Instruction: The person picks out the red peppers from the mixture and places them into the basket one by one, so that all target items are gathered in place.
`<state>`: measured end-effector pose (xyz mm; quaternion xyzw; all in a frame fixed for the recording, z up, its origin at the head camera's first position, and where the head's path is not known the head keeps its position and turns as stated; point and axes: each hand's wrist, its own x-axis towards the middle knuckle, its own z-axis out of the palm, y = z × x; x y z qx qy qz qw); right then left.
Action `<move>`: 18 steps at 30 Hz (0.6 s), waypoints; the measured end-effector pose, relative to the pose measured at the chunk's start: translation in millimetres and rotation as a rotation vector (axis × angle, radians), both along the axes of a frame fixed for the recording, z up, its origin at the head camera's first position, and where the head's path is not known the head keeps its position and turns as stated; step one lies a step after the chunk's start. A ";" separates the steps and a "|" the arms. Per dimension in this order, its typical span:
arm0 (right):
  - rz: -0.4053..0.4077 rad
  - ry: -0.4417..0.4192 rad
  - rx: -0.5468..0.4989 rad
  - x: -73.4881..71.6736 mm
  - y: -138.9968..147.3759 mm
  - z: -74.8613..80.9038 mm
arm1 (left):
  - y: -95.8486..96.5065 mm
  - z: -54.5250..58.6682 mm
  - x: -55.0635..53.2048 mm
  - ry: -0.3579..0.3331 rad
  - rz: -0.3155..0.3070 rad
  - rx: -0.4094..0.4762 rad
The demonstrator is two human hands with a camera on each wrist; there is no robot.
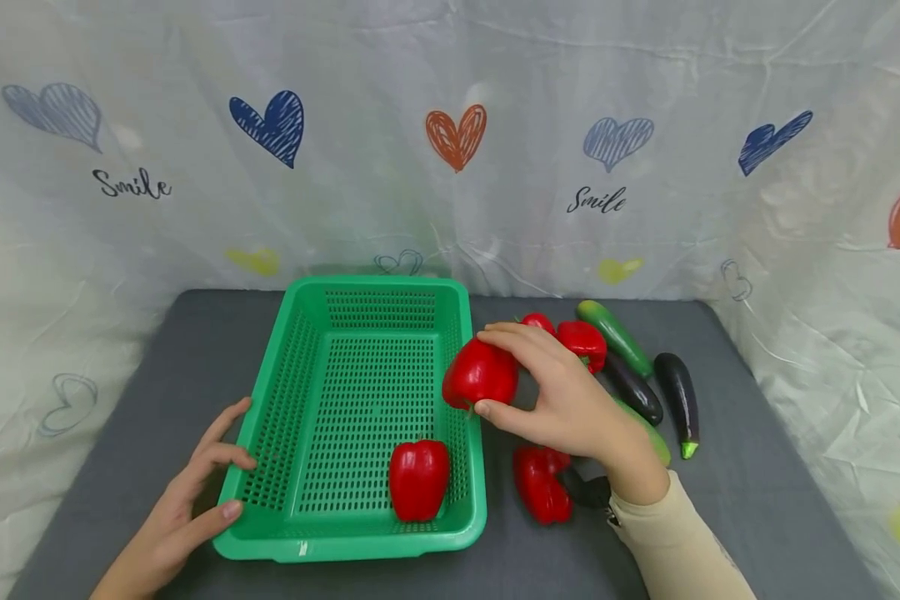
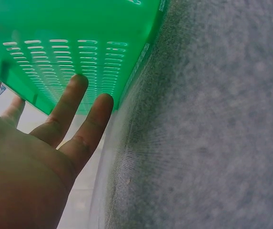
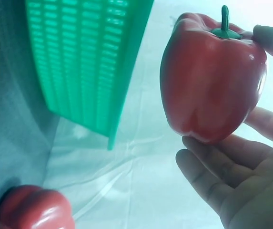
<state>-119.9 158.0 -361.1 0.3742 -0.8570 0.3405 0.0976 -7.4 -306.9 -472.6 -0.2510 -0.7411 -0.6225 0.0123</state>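
Observation:
My right hand holds a red bell pepper between thumb and fingers, raised beside the right rim of the green basket. In the right wrist view the held bell pepper has its green stem upward, the thumb near the stem and fingers under the other end. Another red bell pepper lies inside the basket at its near right corner. My left hand rests at the basket's left side with spread fingers. In the left wrist view two straight fingers lie against the slotted outer wall.
Right of the basket, a red bell pepper lies near my right wrist. Farther back are more red peppers, dark eggplants and a green cucumber-like vegetable. A printed curtain hangs behind the grey table.

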 end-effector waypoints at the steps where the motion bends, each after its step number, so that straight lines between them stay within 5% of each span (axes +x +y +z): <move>1: 0.007 0.006 0.002 0.0 -2.2 1.5 | -0.2 -0.9 -0.1 0.002 0.003 0.006; 10: 0.037 0.054 0.017 -3.9 -16.8 10.7 | -2.2 -7.7 -5.9 0.092 -0.015 0.029; 18: 0.050 0.004 0.071 -4.6 -32.8 16.5 | -3.3 -9.1 -5.6 0.109 -0.038 0.063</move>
